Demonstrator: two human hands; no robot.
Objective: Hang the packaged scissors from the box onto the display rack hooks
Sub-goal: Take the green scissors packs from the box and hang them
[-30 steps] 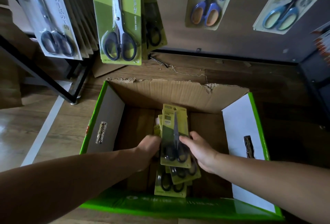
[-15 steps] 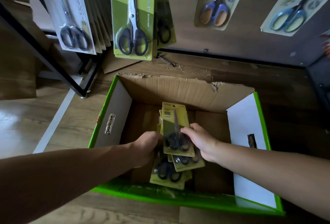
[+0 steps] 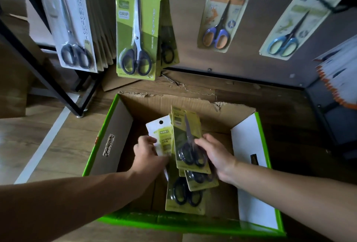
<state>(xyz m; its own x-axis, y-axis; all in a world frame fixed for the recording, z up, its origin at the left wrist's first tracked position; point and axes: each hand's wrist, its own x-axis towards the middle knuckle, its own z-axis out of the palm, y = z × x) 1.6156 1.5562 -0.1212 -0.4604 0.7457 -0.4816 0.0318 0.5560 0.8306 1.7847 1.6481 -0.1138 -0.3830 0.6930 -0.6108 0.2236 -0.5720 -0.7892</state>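
Left grip (image 3: 148, 154) pinching white-backed pack (image 3: 154, 128); right grip (image 3: 214, 153) clasping green scissors pack (image 3: 180, 135); both forearms reaching down into box (image 3: 119, 135).

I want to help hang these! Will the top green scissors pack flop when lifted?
Probably quite stiff: the top scissors pack sticks up flat while the right hand holds only its lower end. Likely bottom-heavy, since the handles sit low. The shiny front may be slippery.

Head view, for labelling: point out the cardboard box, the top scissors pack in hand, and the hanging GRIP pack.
cardboard box (image 3: 119, 156), head view, left inner wall.
top scissors pack (image 3: 180, 135), head view, upper card.
hanging GRIP pack (image 3: 123, 14), head view, GRIP label.
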